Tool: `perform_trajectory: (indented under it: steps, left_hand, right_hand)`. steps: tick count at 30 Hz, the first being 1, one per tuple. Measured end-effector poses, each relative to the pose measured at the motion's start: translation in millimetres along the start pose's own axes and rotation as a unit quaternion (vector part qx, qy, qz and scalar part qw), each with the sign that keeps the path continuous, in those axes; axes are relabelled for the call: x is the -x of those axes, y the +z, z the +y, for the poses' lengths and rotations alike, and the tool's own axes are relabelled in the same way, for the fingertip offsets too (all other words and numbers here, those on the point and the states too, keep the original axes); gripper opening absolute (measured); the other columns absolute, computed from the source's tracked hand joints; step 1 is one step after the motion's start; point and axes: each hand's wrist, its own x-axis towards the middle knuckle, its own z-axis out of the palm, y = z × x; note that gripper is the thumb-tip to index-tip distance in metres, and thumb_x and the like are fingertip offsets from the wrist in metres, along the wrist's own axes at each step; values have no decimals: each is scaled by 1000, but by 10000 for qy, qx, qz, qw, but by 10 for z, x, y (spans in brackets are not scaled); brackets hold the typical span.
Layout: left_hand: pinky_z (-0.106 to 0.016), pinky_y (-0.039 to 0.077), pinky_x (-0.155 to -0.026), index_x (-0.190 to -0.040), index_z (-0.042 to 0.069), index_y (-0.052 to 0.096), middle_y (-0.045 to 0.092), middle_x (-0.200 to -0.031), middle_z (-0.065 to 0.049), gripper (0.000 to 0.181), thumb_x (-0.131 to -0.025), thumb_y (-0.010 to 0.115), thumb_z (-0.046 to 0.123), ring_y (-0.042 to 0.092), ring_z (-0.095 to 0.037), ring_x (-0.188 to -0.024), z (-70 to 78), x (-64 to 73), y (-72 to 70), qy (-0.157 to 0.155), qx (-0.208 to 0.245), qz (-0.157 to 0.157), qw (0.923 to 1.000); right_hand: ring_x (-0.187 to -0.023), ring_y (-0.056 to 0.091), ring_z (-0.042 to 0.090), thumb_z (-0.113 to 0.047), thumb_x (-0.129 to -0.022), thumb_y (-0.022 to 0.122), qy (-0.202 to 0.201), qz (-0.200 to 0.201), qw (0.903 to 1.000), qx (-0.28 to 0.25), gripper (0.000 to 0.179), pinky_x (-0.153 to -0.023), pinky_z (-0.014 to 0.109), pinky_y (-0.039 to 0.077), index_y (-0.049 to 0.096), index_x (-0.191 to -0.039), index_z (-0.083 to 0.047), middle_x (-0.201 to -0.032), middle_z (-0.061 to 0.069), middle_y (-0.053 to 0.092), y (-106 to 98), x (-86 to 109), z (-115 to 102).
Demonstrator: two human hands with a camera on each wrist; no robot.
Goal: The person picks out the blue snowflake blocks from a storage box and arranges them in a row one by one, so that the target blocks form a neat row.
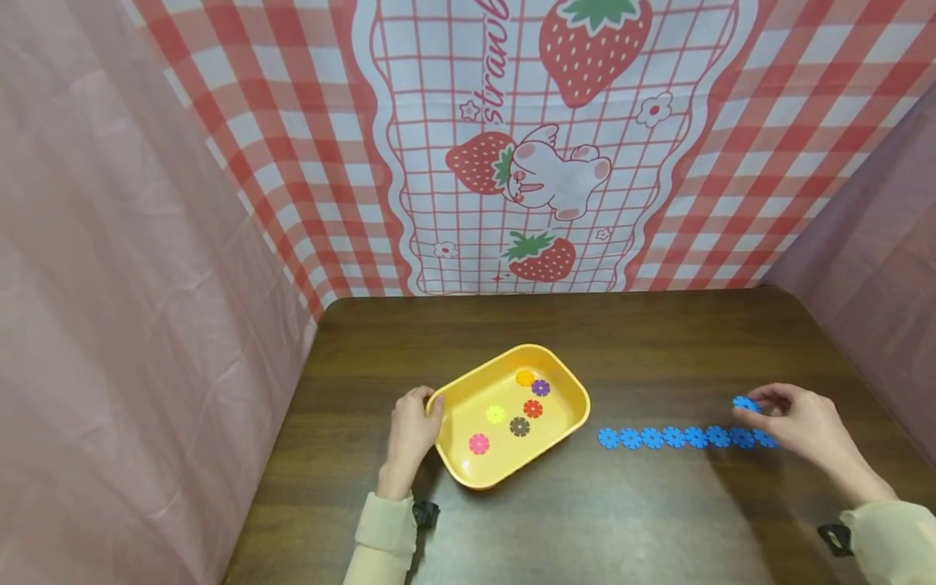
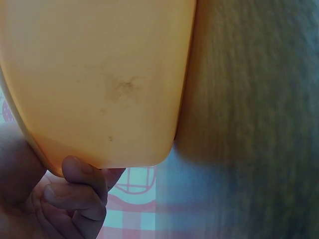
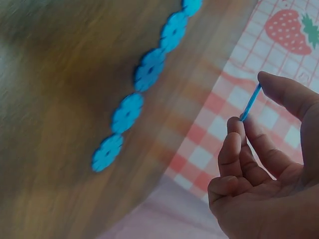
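Note:
My left hand (image 1: 413,431) grips the left end of a yellow plastic tub (image 1: 512,471), thumb over the rim and fingers (image 2: 82,181) curled on the outside. The tub's scuffed outer surface fills much of the left wrist view. Inside lie several notched discs, among them a pink disc (image 1: 478,444), a red disc (image 1: 533,409) and a purple disc (image 1: 540,387). Between thumb and fingertips, my right hand (image 1: 800,418) pinches a blue notched disc (image 3: 250,102), held above the table. Below it, a row of blue discs (image 1: 673,437) lies flat, its right end partly behind the hand.
Everything stands on a dark brown wooden table (image 1: 629,520). A red-and-white checked strawberry cloth (image 1: 292,154) hangs along the back edge. Pink curtains (image 1: 132,325) flank both sides. The tub sits left of the blue row.

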Motion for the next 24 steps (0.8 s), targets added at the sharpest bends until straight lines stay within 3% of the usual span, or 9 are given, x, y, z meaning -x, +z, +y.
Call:
perform_trajectory:
  steps: [14, 21, 24]
  left_hand:
    - [-38, 54, -65, -97, -4, 70, 69, -93, -17, 18, -94, 67, 13, 64, -26, -76, -22, -9, 21, 93, 2, 25, 10000]
    - [-39, 55, -66, -99, -4, 70, 69, -95, -17, 18, -94, 67, 13, 65, -27, -77, -40, 0, 16, 72, 1, 24, 10000]
    - [-40, 54, -67, -99, -5, 70, 69, -95, -17, 19, -94, 67, 13, 66, -28, -78, -37, 0, 15, 123, -10, 45, 9999]
  right_hand:
    - [-77, 57, 23, -42, -87, 76, 620, 27, 9977, 255, 51, -61, 34, 41, 67, -104, 5, -89, 15, 68, -110, 90, 472]
    - [-69, 51, 4, -40, -84, 79, 703, 244, 9970, 228, 49, -57, 28, 39, 69, -101, 5, -88, 16, 71, -108, 106, 721]
    - [-68, 51, 2, -39, -84, 79, 715, 297, 9967, 263, 49, -57, 28, 39, 69, -100, 6, -88, 18, 71, -100, 119, 824]
